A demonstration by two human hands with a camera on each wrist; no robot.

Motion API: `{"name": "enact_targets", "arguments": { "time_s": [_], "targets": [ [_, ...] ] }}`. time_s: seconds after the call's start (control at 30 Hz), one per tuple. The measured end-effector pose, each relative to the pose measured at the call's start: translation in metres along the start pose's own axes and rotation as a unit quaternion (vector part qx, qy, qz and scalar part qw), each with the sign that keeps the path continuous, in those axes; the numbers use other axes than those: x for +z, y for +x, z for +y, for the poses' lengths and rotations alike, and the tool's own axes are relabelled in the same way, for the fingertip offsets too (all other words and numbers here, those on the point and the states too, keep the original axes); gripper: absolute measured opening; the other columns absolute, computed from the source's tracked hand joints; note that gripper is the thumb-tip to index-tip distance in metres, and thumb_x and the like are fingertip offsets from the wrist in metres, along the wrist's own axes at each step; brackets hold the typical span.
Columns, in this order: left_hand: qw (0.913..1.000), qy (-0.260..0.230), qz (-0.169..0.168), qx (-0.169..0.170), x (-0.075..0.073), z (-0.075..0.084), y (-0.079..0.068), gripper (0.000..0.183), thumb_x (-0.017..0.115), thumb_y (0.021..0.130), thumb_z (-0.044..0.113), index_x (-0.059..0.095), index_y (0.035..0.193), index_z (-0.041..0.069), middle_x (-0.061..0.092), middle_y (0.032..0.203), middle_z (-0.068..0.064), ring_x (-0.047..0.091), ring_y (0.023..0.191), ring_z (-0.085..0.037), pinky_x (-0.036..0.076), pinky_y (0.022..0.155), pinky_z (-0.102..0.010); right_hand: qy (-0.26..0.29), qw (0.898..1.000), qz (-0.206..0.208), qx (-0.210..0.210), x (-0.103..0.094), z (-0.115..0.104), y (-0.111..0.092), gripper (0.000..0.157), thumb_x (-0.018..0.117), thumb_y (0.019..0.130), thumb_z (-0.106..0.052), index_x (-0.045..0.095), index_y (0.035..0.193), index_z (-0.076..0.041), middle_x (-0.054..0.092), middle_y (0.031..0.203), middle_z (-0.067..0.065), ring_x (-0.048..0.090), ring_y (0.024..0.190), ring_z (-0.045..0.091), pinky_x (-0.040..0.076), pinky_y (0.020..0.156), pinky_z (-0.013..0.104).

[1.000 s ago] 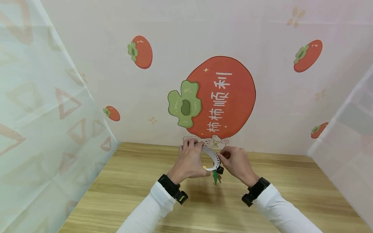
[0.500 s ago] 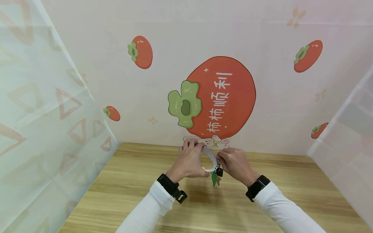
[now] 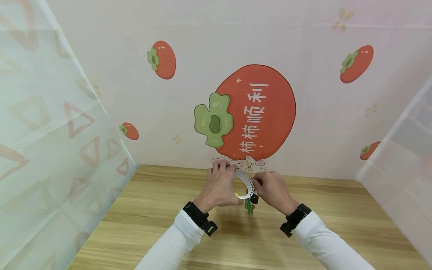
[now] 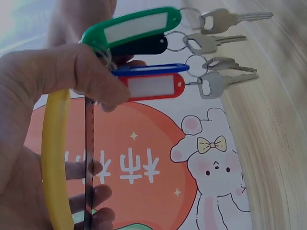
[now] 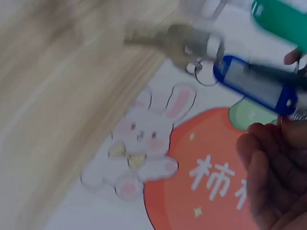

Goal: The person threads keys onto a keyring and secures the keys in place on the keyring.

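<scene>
My left hand (image 3: 219,185) grips a key holder (image 3: 248,180), a flat curved metal plate with holes along its edge. In the left wrist view, its yellow handle (image 4: 55,158) runs inside the palm. Near the thumb hang a green tag (image 4: 132,31), a black tag (image 4: 139,46), a blue tag (image 4: 153,70) and a red tag (image 4: 151,87), with keys (image 4: 218,84) on small rings. At the plate's right edge, my right hand (image 3: 275,191) has its fingertips pinched by the tag rings; the pinched part is hidden. Blurred keys (image 5: 177,45) dangle in the right wrist view.
Below the hands lies a wood-grain table (image 3: 152,225). A white back sheet (image 3: 317,112) printed with persimmons and a bear-like figure stands behind, with patterned side sheets (image 3: 60,112) at left and right.
The left hand and key holder stay almost in place. The right hand has shifted slightly at the plate's edge, and the hanging tags and keys have swung a little.
</scene>
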State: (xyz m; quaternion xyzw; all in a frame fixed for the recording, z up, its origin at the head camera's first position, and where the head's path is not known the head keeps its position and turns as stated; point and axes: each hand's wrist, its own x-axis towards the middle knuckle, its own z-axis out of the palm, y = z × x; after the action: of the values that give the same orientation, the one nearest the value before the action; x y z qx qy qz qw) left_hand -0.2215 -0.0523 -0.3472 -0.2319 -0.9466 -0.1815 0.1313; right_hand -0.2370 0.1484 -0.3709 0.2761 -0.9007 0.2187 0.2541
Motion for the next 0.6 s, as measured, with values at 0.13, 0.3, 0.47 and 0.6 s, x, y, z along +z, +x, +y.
{"name": "enact_targets", "arguments": {
  "time_s": [0.13,0.3,0.47,0.6],
  "targets": [
    [0.9999,0.002,-0.010,0.009,-0.001,0.000,-0.001,0.093,0.093,0.059,0.046,0.058,0.138,0.011,0.047,0.132,-0.013,0.034,0.129,-0.034,0.038,0.094,-0.053,-0.075,0.991,0.043,-0.107,0.000,0.004,-0.001,0.012,0.083,0.079,-0.003,0.072,0.074,-0.006,0.064,0.063,-0.002,0.058,0.053,0.009,0.045,0.050,0.026],
    [0.9998,-0.006,-0.017,0.011,-0.003,0.001,-0.001,0.093,0.092,0.060,0.045,0.057,0.139,0.011,0.046,0.133,-0.013,0.035,0.129,-0.035,0.038,0.094,-0.053,-0.117,0.966,0.090,-0.212,0.000,0.009,-0.002,0.020,0.087,0.071,-0.001,0.068,0.072,-0.006,0.059,0.061,0.000,0.057,0.052,0.013,0.044,0.047,0.027],
    [0.9998,-0.012,-0.014,0.006,-0.004,0.003,-0.001,0.092,0.091,0.061,0.048,0.057,0.139,0.011,0.046,0.133,-0.013,0.035,0.130,-0.035,0.039,0.093,-0.052,-0.126,0.961,0.106,-0.223,-0.001,0.012,-0.004,0.022,0.089,0.070,-0.001,0.068,0.077,-0.003,0.064,0.067,0.004,0.061,0.057,0.016,0.050,0.050,0.030],
    [0.9999,-0.015,0.001,-0.002,-0.005,0.005,-0.002,0.092,0.090,0.062,0.047,0.057,0.138,0.008,0.046,0.134,-0.016,0.035,0.129,-0.035,0.038,0.093,-0.051,-0.089,0.987,0.074,-0.115,-0.001,0.008,-0.007,0.015,0.085,0.080,-0.007,0.071,0.080,-0.003,0.066,0.069,0.003,0.060,0.056,0.013,0.049,0.050,0.028]
  ]
}}
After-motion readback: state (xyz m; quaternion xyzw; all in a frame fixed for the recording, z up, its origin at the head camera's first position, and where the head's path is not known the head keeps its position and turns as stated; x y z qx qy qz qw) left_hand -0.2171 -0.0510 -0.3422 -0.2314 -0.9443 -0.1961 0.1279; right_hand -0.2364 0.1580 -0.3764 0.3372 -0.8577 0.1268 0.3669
